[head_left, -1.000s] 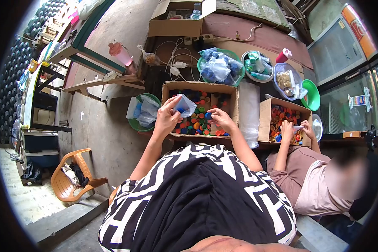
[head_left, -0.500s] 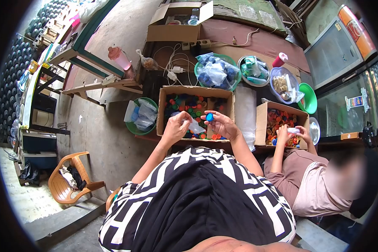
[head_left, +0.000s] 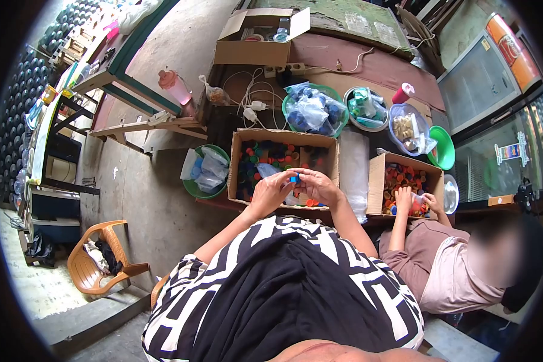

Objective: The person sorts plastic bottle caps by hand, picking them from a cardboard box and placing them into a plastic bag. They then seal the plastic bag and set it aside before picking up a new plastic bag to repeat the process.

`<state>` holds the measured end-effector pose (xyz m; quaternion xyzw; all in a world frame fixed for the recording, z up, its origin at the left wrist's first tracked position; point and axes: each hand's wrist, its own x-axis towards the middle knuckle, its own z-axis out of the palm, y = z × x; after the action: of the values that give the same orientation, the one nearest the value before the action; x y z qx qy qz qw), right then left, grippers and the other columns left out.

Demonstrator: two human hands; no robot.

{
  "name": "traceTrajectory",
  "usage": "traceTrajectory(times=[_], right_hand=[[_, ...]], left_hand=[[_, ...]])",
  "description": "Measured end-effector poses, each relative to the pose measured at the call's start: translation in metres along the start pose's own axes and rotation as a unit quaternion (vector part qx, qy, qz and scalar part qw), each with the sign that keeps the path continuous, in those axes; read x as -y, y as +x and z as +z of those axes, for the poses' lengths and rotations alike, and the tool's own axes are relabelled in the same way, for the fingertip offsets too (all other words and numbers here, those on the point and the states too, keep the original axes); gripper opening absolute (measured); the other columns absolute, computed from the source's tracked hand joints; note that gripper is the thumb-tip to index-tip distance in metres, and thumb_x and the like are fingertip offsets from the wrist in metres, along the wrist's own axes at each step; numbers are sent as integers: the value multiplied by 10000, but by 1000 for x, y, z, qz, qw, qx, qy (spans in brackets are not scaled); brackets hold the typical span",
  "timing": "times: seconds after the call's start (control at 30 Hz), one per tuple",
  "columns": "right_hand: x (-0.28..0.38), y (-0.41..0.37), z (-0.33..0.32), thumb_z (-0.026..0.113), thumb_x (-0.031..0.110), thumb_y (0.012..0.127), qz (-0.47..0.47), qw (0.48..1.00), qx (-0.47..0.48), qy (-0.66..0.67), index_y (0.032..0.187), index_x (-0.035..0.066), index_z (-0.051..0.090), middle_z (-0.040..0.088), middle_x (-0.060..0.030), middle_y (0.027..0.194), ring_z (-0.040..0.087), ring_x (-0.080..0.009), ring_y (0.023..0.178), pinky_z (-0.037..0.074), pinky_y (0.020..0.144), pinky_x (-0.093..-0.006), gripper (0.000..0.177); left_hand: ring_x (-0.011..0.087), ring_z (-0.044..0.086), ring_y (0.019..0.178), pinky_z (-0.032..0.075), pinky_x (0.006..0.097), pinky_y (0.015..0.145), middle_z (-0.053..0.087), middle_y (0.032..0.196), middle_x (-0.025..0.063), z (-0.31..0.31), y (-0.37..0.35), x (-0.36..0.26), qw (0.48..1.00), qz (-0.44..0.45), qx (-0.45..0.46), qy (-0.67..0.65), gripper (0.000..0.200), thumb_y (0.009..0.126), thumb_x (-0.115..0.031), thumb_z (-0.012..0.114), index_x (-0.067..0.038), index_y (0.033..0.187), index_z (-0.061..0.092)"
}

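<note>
Over the near edge of a cardboard box [head_left: 285,136] full of coloured bottle caps, my two hands meet around a blue cap [head_left: 294,178]. My right hand [head_left: 320,188] is closed on that cap with the fingertips. My left hand [head_left: 271,191] touches it from the other side, its fingers bent. A clear plastic bag [head_left: 291,198] hangs below the fingers of my left hand, partly hidden by it. Red, green, orange and blue caps lie in the box beyond my hands.
A co-worker [head_left: 428,253] at the right reaches into a second box [head_left: 377,181] of caps. Behind stand a green basin [head_left: 342,108] of bagged blue caps and a bowl [head_left: 385,123]. Left are a green basket [head_left: 189,184], a bench [head_left: 163,123] and a chair [head_left: 85,274].
My left hand has moved right and up to meet my right hand at the blue cap. The co-worker's hands have moved slightly down and apart. The view has shifted a little.
</note>
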<state>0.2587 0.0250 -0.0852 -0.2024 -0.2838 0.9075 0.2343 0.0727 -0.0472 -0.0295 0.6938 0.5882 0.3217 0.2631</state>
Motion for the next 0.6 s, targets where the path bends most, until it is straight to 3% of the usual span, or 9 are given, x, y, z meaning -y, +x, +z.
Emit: traceTrajectory(times=[0.2,0.3,0.4,0.6], right_hand=[[-8,3,1,487,153,982,12,999,-32,-37,1269,-15,474,608,-117,1144,626,-187,1002,512,895,-330,333],[-5,5,7,518,147,970,-64,983,-111,-130,1241,14,490,600,-107,1121,624,-175,987,506,900,-308,304],[12,-3,37,526,140,962,-145,960,-160,-177,1238,11,477,587,-119,1134,623,-185,988,504,902,-314,309],[20,-13,74,532,48,912,-255,928,-130,-238,1184,7,470,576,-133,1139,623,-193,994,487,909,-318,282]], left_hand=[[251,672,670,507,349,596,666,735,114,-4,3,1,998,-8,37,48,250,853,-179,656,-84,1068,571],[206,657,682,503,329,618,638,757,139,-11,7,-1,995,-54,41,-74,232,896,-160,629,-35,1062,526],[171,638,693,509,315,629,629,834,142,-11,7,10,987,-34,-3,-160,286,899,-127,630,-32,1117,471],[140,638,677,517,266,533,626,917,119,-18,6,4,980,-71,-43,-180,203,901,12,535,-27,1063,419]])
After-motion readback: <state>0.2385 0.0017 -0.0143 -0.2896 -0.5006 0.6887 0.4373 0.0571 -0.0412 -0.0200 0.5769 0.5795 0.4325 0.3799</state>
